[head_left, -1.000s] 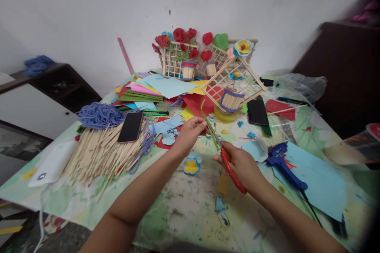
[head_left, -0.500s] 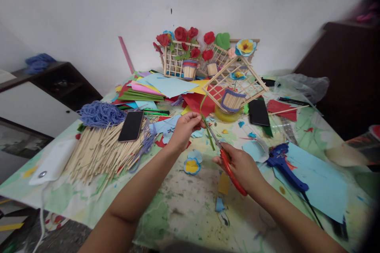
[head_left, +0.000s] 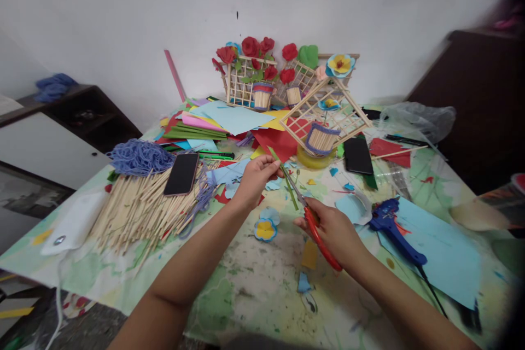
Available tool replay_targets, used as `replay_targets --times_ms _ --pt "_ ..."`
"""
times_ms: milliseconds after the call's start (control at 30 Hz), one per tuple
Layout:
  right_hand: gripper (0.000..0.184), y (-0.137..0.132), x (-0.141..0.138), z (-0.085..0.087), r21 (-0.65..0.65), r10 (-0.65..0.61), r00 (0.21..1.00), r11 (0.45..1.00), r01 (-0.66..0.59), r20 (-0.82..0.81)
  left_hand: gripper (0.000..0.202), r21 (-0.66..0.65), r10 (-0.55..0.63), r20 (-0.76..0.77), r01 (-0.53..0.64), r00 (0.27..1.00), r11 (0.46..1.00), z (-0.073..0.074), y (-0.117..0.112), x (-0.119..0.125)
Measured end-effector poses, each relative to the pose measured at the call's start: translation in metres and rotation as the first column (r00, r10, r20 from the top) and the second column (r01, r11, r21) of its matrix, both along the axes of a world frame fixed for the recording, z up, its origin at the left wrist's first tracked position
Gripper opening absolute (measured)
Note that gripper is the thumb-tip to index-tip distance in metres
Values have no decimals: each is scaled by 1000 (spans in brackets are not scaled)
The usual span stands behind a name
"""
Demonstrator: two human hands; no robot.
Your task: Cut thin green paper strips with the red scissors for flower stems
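Observation:
Between thumb and fingers, my left hand (head_left: 261,174) pinches a narrow green paper strip (head_left: 291,194). My right hand (head_left: 331,228) is wrapped round the red handles of a pair of scissors (head_left: 315,232), whose blades lie along the strip close to my left fingertips. Whether the blades touch the paper is hard to see. On the table below my hands lies a blue-and-yellow paper flower (head_left: 265,229), with small blue and yellow scraps around it.
Wooden sticks (head_left: 139,208), purple yarn (head_left: 141,157) and a phone (head_left: 181,174) lie on the left. A blue glue gun (head_left: 396,232) rests on light blue paper (head_left: 443,257) at the right. Behind, stick trellises (head_left: 324,115) with paper flowers stand beyond coloured sheets (head_left: 233,116).
The strip's upper part, earlier a long curl above my left fingers, now shows as a shorter, straighter piece leaning left. Both hands have stayed nearly in place.

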State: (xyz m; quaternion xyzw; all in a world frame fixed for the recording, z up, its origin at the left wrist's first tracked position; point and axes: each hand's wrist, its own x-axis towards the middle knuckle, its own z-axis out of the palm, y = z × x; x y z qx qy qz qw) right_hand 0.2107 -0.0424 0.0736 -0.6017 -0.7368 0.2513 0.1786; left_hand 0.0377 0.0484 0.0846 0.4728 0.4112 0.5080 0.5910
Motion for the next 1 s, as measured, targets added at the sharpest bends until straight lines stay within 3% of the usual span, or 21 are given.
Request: replay_targets --times_ms 433,1000 --pt "33 -1 1 2 -8 1 1000 1000 -1 0 21 -19 -65 13 65 998 998 3 -2 0" --pt "34 0 2 4 -2 -26 997 1000 27 72 19 104 -69 -205 91 976 990 4 -2 0"
